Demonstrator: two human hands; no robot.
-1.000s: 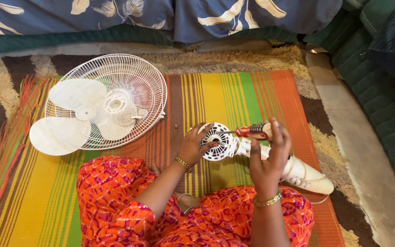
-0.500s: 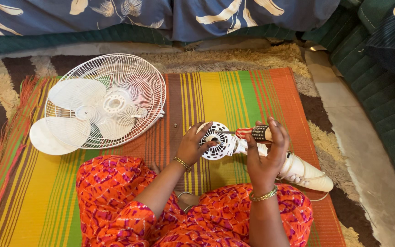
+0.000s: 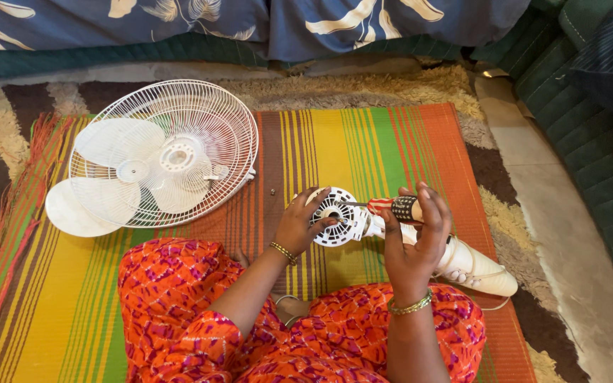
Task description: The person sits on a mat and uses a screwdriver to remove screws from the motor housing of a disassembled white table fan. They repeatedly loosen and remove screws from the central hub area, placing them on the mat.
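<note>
A white fan motor housing lies on the striped mat, its round vented front face turned toward the left. My left hand grips that front face at its rim. My right hand is wrapped around a screwdriver with a red and black handle, whose thin shaft reaches into the centre of the motor face. Both wrists carry gold bangles.
A white wire fan guard lies at the left of the mat with the white three-blade propeller resting on it. A small screw lies between guard and motor. Blue bedding and green cushions border the far and right sides.
My right hand has shifted slightly on the screwdriver handle, turning it. The left hand keeps its hold on the motor face. The guard and blades have not moved.
</note>
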